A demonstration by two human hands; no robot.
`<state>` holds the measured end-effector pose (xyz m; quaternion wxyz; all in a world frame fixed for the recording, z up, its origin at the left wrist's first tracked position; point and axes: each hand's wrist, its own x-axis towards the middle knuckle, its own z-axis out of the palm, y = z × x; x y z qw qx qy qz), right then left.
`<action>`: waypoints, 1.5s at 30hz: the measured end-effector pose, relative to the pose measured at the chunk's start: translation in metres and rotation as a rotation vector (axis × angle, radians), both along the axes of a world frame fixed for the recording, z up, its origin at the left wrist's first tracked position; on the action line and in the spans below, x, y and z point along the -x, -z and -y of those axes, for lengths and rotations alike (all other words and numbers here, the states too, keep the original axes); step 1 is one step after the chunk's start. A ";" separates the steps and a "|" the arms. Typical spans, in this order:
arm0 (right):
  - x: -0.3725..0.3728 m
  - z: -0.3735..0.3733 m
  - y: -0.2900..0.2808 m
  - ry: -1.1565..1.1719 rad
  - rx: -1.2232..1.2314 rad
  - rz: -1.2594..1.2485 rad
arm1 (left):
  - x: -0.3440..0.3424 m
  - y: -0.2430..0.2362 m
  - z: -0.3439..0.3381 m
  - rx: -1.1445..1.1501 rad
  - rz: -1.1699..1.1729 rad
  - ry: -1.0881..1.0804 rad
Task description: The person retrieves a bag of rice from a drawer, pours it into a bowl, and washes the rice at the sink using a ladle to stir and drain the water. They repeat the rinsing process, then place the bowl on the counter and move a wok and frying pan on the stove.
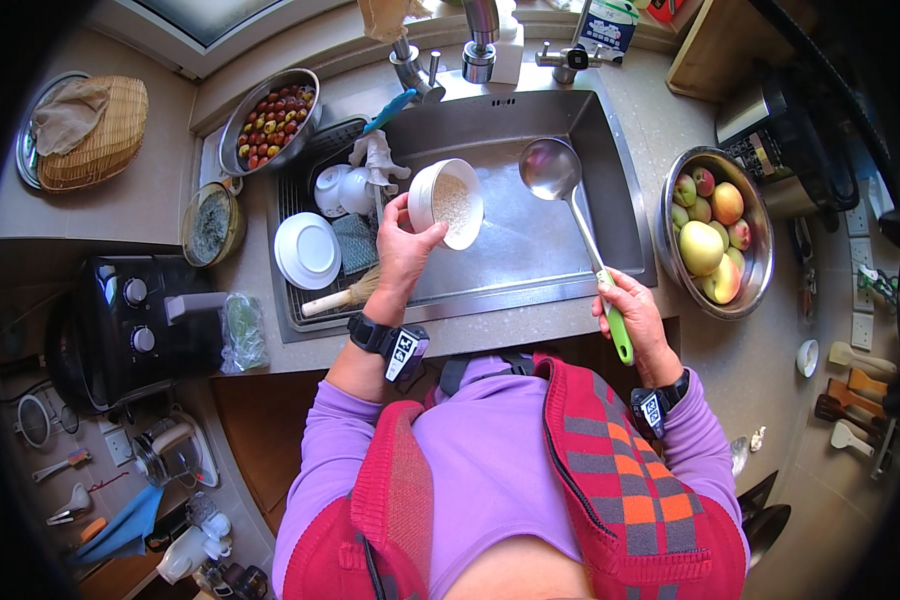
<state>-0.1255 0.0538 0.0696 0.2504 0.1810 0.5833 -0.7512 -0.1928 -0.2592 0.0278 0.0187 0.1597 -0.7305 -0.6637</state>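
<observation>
In my left hand [410, 240] is a white bowl [455, 205] with small pale grains inside, tilted over the left half of the steel sink [535, 270]. My right hand [625, 305] grips the green handle of a steel ladle [550, 170], whose head hangs over the sink's back right. A drying rack [300, 190] at the sink's left bears white dishes [303, 245], small white bowls [330, 190], a cloth [375, 155] and a wooden-handled brush [335, 300].
Fruit fills a steel bowl [715, 245] at the right; red-brown fruit fills another [270, 125] at back left. Taps [480, 40] rise behind the sink. A glass bowl [210, 225], black appliance [130, 330], bagged greens [243, 335] and woven baskets [100, 135] are at the left.
</observation>
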 end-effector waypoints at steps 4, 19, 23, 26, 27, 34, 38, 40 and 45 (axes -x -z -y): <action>-0.001 0.001 0.000 0.004 0.006 -0.005 | 0.000 -0.001 0.000 -0.001 -0.020 -0.003; -0.007 0.005 -0.004 0.003 0.005 -0.013 | -0.001 -0.009 0.004 0.002 -0.097 -0.005; -0.010 0.007 -0.005 0.006 0.014 -0.013 | -0.004 -0.015 0.005 0.025 -0.101 -0.005; -0.013 0.008 -0.005 0.005 0.024 -0.025 | -0.006 -0.019 0.006 0.027 -0.108 -0.007; -0.014 0.009 -0.005 0.003 0.011 -0.038 | -0.007 -0.019 0.007 0.030 -0.113 -0.007; -0.023 0.011 -0.007 0.002 0.009 -0.050 | -0.012 -0.020 0.010 0.032 -0.141 -0.010; -0.029 0.013 -0.009 0.007 0.023 -0.052 | -0.016 -0.023 0.011 0.029 -0.156 -0.006; -0.033 0.014 -0.009 0.018 0.012 -0.071 | -0.019 -0.025 0.012 0.041 -0.156 -0.007; -0.044 0.015 -0.009 0.028 0.000 -0.096 | -0.025 -0.031 0.013 0.059 -0.169 0.011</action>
